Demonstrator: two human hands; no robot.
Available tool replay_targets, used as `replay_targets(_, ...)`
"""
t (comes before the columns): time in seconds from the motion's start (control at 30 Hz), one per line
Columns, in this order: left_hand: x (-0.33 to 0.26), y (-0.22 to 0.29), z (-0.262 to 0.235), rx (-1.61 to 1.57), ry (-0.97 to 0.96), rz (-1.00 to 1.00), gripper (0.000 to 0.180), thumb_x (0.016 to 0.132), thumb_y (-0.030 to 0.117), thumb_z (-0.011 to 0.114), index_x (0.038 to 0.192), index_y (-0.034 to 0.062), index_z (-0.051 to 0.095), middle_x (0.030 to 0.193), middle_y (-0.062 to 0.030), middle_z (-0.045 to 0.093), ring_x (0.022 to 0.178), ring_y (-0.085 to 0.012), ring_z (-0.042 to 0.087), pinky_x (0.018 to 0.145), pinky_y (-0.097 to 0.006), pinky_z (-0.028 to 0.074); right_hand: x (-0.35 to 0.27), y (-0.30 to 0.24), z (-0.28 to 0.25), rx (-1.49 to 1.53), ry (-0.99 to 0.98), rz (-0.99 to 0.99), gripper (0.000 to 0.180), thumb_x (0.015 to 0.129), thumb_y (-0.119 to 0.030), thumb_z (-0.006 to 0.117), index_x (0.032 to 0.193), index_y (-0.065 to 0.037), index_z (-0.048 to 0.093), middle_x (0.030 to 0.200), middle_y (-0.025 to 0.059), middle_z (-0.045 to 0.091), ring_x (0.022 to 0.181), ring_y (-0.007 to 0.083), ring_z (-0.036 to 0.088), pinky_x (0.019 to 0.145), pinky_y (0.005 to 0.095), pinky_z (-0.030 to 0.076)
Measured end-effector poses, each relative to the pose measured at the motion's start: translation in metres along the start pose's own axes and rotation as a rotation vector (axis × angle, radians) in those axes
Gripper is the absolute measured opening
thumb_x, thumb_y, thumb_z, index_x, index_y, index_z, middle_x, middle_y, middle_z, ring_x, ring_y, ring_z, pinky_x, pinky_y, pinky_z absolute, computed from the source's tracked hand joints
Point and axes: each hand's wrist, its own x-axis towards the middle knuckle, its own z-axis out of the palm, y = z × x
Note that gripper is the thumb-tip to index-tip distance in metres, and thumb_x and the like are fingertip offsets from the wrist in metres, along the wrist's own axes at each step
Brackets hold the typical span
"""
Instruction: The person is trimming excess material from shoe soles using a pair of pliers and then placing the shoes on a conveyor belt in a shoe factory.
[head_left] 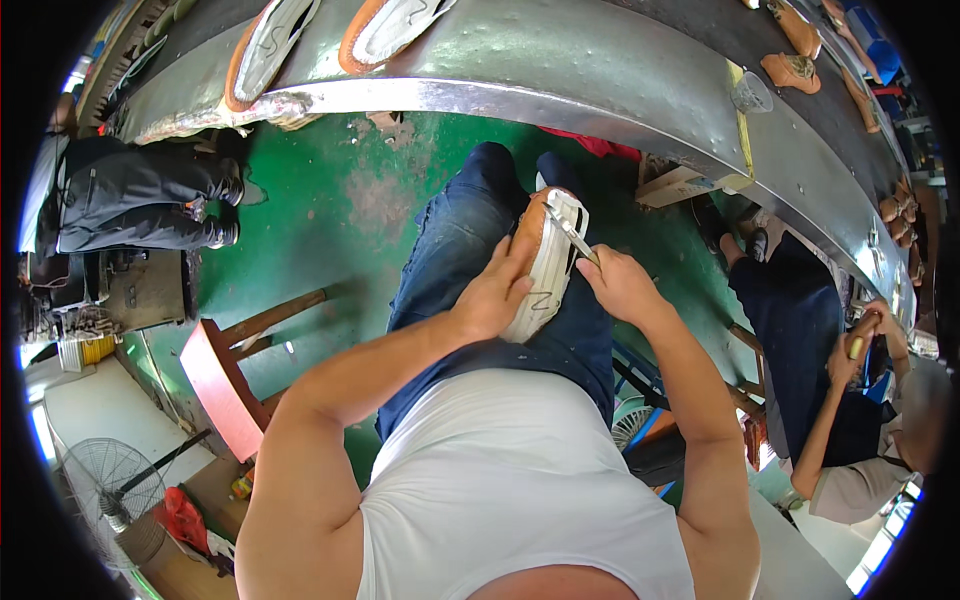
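A shoe with a tan upper and a white sole lies sole-up on my lap, over dark blue jeans. My left hand grips its left side and steadies it. My right hand holds a thin metal tool whose tip rests on the sole near the toe end. Both forearms come in from the lower edge.
A curved metal conveyor runs across the top with several tan shoes on it. A red wooden stool stands at my left on the green floor. A seated person works at the right; another sits at far left. A fan stands lower left.
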Motion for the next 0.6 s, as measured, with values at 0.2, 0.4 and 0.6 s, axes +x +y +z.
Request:
replay_targets(0.2,-0.015,-0.012,0.013,-0.135,-0.014,-0.152,0.087,0.088,0.019,0.069,0.155,-0.0043,0.017,0.15,-0.0304,0.038,0.142,-0.0335,0.039,0.116,-0.035,0.031,-0.037,-0.003,0.031,0.021,-0.093,-0.014,0.036,0.099,-0.032,0.055,0.099,0.003,0.058,0.087,0.0281,0.065,0.084,0.0493,0.062,0.074,0.0533,0.049)
replay_targets(0.4,0.0,0.031,-0.046,0.04,-0.305,-0.186,0.101,0.075,0.014,0.078,0.156,0.0038,0.018,0.139,-0.0308,0.05,0.126,-0.0372,0.055,0.107,-0.037,0.042,-0.072,0.032,0.063,0.536,-0.001,0.14,0.031,0.099,-0.027,0.056,0.106,0.003,0.059,0.085,0.0164,0.068,0.076,0.0268,0.068,0.068,0.0373,0.052)
replay_targets(0.6,0.027,0.099,-0.113,-0.242,0.103,0.177,0.072,0.076,-0.003,0.078,0.135,0.0022,0.038,0.115,-0.0195,0.066,0.104,-0.0248,0.068,0.089,-0.035,0.054,-0.104,0.034,0.093,0.954,0.386,0.132,0.036,0.098,-0.023,0.058,0.125,0.001,0.055,0.086,0.0025,0.063,0.074,0.0087,0.058,0.065,0.0234,0.047)
